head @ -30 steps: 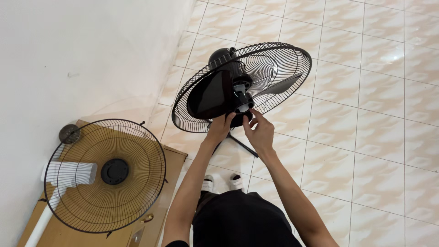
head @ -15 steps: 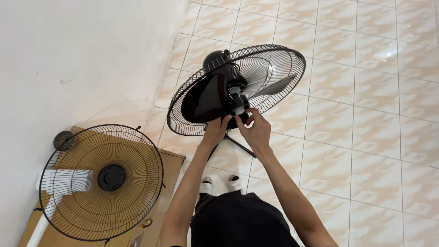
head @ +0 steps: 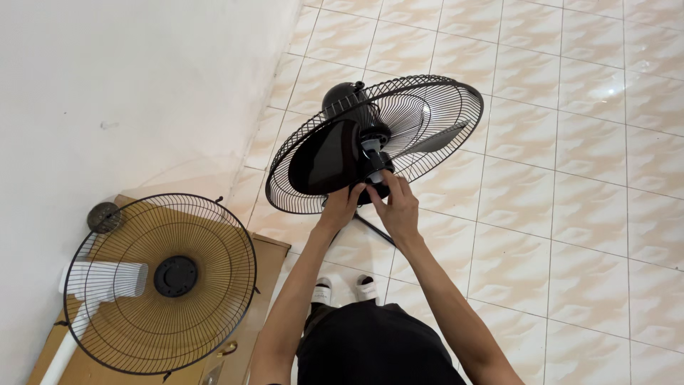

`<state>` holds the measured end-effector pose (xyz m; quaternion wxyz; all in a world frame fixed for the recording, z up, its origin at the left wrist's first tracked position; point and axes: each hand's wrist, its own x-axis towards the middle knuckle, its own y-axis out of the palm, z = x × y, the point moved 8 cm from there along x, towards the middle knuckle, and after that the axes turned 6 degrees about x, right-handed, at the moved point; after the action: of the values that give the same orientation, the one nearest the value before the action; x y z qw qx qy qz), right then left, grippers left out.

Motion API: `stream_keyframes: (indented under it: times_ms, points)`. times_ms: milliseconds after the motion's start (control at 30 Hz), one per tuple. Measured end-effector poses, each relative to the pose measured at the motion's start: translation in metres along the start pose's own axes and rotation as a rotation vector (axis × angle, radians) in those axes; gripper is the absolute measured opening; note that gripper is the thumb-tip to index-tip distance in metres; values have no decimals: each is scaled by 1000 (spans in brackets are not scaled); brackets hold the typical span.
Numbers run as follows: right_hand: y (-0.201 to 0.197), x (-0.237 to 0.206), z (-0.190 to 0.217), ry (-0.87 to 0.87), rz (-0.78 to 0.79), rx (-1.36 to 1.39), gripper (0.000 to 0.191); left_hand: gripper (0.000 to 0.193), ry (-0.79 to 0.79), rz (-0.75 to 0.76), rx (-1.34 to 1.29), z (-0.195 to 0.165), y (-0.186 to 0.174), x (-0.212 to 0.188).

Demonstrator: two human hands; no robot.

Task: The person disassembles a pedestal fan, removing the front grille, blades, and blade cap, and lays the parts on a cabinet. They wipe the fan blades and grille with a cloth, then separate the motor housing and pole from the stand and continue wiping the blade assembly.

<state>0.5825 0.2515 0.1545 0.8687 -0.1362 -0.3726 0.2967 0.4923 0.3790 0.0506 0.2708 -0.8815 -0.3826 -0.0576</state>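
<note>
A black standing fan [head: 342,153] faces me with its front guard off; the rear wire guard [head: 442,107] and dark blades show. Both hands meet at the blade hub [head: 374,167] in the middle. My left hand [head: 345,203] pinches the lower left of the hub. My right hand [head: 395,207] has its fingers closed around the hub's small cap from the right. The detached front wire guard [head: 160,281] leans at the lower left.
A white wall [head: 107,85] runs along the left. A brown cardboard piece [head: 267,274] lies under the loose guard, with a white pole [head: 60,356] and a small round dark part [head: 104,217]. Cream floor tiles [head: 570,178] spread to the right.
The view shifted a little, so the fan and loose guard sit slightly lower and further right in frame. Both hands stay at the hub with small finger movement.
</note>
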Motion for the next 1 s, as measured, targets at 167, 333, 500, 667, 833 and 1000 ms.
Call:
stream_keyframes:
  times_ms: [167, 333, 500, 667, 833, 1000]
  points:
    - [2, 5, 2, -72, -42, 5, 32, 33, 2, -8, 12, -1, 0, 1]
    - [7, 10, -18, 182, -84, 214, 26, 35, 41, -22, 32, -2, -1, 1]
    - [32, -8, -66, 787, 14, 460, 32, 32, -5, 13, 30, 4, -1, 3]
    - [59, -17, -80, 965, 116, 919, 52, 32, 21, -24, 36, 5, -3, 5]
    - [66, -21, -82, 1049, 210, 1033, 52, 32, 4, -11, 54, 7, 0, 5]
    - [68, -24, -84, 1022, 281, 940, 44, 33, -23, 6, 29, 9, 1, 5]
